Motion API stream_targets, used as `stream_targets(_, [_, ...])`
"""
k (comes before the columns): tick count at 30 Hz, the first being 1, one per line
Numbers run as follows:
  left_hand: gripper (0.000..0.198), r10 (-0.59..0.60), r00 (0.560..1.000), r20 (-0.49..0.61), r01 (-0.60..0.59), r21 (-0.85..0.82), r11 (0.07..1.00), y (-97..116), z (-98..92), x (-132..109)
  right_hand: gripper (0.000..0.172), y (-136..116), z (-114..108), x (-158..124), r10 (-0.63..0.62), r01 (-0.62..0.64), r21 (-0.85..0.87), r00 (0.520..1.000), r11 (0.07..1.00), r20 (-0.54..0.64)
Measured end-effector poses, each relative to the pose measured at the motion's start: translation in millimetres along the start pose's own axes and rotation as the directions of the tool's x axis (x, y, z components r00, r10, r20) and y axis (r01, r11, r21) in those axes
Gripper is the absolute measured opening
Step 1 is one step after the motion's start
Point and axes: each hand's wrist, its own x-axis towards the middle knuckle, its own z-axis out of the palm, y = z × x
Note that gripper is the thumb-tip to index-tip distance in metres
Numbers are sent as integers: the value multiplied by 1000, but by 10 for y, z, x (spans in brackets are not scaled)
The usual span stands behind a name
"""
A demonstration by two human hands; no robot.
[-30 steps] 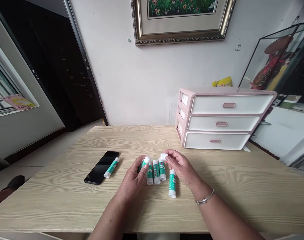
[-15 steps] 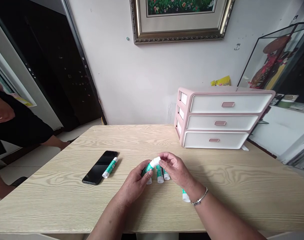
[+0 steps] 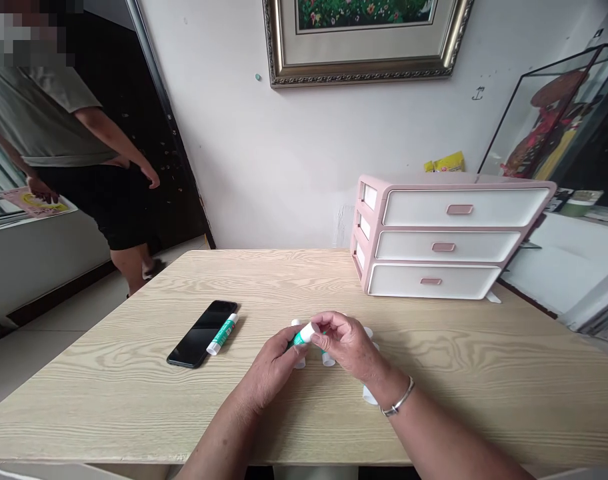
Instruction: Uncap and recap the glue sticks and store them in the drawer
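My left hand (image 3: pixel 277 360) is closed around a green-and-white glue stick (image 3: pixel 300 337), its white end pointing up and to the right. The fingers of my right hand (image 3: pixel 349 347) pinch that white cap end. Under and behind my hands lie more glue sticks (image 3: pixel 329 359), mostly hidden, with white ends showing beside both hands. One more white end (image 3: pixel 370 395) shows by my right wrist. Apart from these, a single glue stick (image 3: pixel 223 335) lies along the right edge of a black phone (image 3: pixel 197 343).
A pink-and-white drawer unit (image 3: pixel 441 247) stands at the back right of the wooden table (image 3: pixel 109 393), with a yellow packet (image 3: pixel 445 162) behind its top. Past the table's left edge a person (image 3: pixel 79 147) stands near a dark door. A framed picture (image 3: pixel 364 77) hangs above.
The white cap end, tilted against the glue stick before, now lines up with it. My right hand has shifted slightly. The person at the left has moved and now shows more fully.
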Motion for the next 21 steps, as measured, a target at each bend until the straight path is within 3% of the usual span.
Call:
stream_targets(3, [49, -73, 994, -78, 71, -32, 997, -24, -10, 2, 33, -8, -61, -20, 16, -16, 6, 1000, 1000, -26])
stream_targets(6, [54, -133, 975, -176, 124, -61, 990, -95, -36, 12, 30, 19, -219, -5, 25, -23, 16, 983, 1000, -180])
stream_targets(9, [53, -179, 951, -251, 159, -99, 982, -144, -64, 16, 35, 11, -457, 34, -22, -35, -130, 911, 991, -412])
stream_targets(11, [53, -193, 940, -282, 167, -112, 979, -153, -77, 11, 38, -29, -622, 58, -65, -110, -294, 847, 949, -528])
stream_targets(13, [52, -194, 935, -297, 172, -99, 980, -155, -89, 4, 37, -77, -761, 75, -84, -239, -458, 810, 856, -580])
stream_targets(16, [50, -186, 932, -311, 172, -71, 983, -160, -111, 0, 32, -108, -897, 90, 16, -441, -623, 824, 645, -567])
stream_targets(18, [49, -182, 927, -327, 174, -55, 983, -168, -127, 3, 28, -91, -944, 94, 122, -510, -683, 838, 522, -532])
stream_targets(21, [47, -182, 924, -335, 183, -30, 983, -173, -147, 12, 23, -46, -974, 92, 225, -532, -730, 846, 429, -484])
